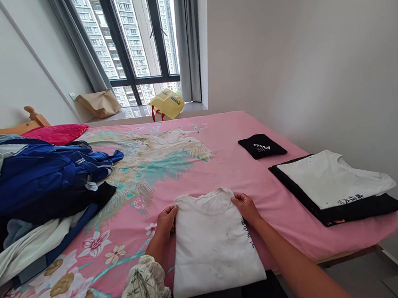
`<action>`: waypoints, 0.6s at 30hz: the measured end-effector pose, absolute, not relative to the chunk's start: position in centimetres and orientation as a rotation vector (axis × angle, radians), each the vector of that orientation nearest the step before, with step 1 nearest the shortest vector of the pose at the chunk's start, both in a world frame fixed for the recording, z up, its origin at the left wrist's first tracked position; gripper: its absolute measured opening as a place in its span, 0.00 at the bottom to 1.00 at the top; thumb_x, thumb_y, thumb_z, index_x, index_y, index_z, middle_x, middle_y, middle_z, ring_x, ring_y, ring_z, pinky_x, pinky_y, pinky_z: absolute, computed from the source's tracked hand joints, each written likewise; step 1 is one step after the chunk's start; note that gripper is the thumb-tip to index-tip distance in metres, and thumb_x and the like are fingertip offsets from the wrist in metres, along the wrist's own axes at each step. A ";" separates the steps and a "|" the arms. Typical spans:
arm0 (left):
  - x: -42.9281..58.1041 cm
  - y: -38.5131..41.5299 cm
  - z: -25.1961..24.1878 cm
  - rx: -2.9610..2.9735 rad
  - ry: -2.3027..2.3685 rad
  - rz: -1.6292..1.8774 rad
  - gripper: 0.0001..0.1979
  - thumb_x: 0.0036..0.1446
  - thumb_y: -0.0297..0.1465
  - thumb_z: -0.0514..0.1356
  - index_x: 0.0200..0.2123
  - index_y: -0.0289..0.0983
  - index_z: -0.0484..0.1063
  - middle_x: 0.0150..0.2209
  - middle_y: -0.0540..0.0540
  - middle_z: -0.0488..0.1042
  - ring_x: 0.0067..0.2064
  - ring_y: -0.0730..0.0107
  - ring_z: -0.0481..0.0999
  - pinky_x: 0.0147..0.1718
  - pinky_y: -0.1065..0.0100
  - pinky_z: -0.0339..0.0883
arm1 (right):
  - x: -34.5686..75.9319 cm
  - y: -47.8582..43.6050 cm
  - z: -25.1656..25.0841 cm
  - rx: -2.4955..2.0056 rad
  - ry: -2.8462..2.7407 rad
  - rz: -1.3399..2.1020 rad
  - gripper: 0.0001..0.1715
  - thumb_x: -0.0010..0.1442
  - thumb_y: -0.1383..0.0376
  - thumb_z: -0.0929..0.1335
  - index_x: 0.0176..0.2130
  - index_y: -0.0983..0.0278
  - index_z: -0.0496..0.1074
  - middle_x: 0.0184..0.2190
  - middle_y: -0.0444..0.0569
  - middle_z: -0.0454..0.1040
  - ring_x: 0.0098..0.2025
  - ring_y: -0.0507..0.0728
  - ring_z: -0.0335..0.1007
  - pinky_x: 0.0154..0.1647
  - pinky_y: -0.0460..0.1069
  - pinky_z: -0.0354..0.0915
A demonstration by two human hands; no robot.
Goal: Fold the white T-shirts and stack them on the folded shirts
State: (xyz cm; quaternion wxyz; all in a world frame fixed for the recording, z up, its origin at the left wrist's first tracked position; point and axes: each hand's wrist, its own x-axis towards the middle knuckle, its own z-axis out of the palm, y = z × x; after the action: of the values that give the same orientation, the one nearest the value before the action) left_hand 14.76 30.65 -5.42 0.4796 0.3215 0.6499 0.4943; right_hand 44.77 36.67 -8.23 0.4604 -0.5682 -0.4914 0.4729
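Observation:
A white T-shirt [212, 242], folded into a narrow rectangle with dark lettering along its right side, lies near the front edge of the bed. At its upper left corner, by the neckline, my left hand [167, 220] pinches the fabric. My right hand [247, 209] grips the opposite upper corner. The shirt's lower end hangs a little over the bed edge, above dark cloth. To the right are a folded white T-shirt [325, 178] on top of black folded clothing [365, 210], and a small black folded garment [262, 146] with white "CHINA" lettering.
A loose heap of clothes [41, 170], blue, white and black, covers the left of the bed. Behind it is a red pillow [57, 134]. On the window sill sit a brown paper bag [100, 104] and a yellow bag [168, 103]. The pink floral bedsheet [218, 132] reaches the right wall.

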 end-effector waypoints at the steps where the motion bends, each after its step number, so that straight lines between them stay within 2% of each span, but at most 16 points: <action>1: 14.7 30.5 -5.4 0.787 1.577 1.212 0.25 0.41 0.46 0.60 0.38 0.33 0.71 0.11 0.62 0.51 0.11 0.83 0.48 0.10 0.75 0.39 | 44.7 36.5 -7.9 -1.427 -1.191 1.117 0.23 0.47 0.50 0.67 0.35 0.65 0.67 0.27 0.45 0.70 0.26 0.52 0.62 0.28 0.46 0.59; 5: 14.7 30.1 -5.4 0.799 1.529 1.243 0.28 0.41 0.47 0.60 0.40 0.32 0.73 0.11 0.61 0.51 0.11 0.83 0.48 0.10 0.75 0.39 | 43.0 35.6 -5.2 -1.550 -1.346 0.707 0.20 0.54 0.50 0.63 0.36 0.63 0.68 0.28 0.47 0.70 0.29 0.54 0.62 0.31 0.47 0.58; 8: 14.7 29.8 -5.6 0.783 1.514 1.274 0.29 0.41 0.47 0.61 0.41 0.32 0.73 0.11 0.61 0.51 0.11 0.83 0.48 0.10 0.76 0.40 | 39.5 35.0 -2.9 -1.420 -1.750 0.457 0.15 0.58 0.55 0.62 0.34 0.62 0.71 0.34 0.49 0.72 0.38 0.56 0.64 0.42 0.49 0.57; 11: 14.8 29.7 -5.9 0.755 1.503 1.303 0.30 0.40 0.48 0.61 0.42 0.31 0.74 0.11 0.61 0.52 0.12 0.83 0.48 0.10 0.76 0.41 | 35.2 34.8 -1.4 -1.422 -2.085 0.406 0.14 0.59 0.59 0.61 0.35 0.61 0.73 0.38 0.50 0.72 0.44 0.57 0.62 0.48 0.51 0.53; 18: 14.9 30.0 -6.5 0.717 1.460 1.373 0.29 0.37 0.47 0.63 0.39 0.30 0.75 0.17 0.55 0.65 0.17 0.81 0.59 0.15 0.76 0.53 | 28.8 36.4 -1.5 -1.711 -2.236 0.519 0.17 0.59 0.57 0.61 0.32 0.61 0.74 0.39 0.51 0.74 0.46 0.61 0.63 0.44 0.53 0.54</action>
State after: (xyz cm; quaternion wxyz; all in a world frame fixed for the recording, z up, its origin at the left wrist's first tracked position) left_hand 14.92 30.04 -6.53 0.4850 0.2945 0.5999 0.5640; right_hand 28.85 36.36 -1.45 0.1390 -0.5918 -0.7735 0.1794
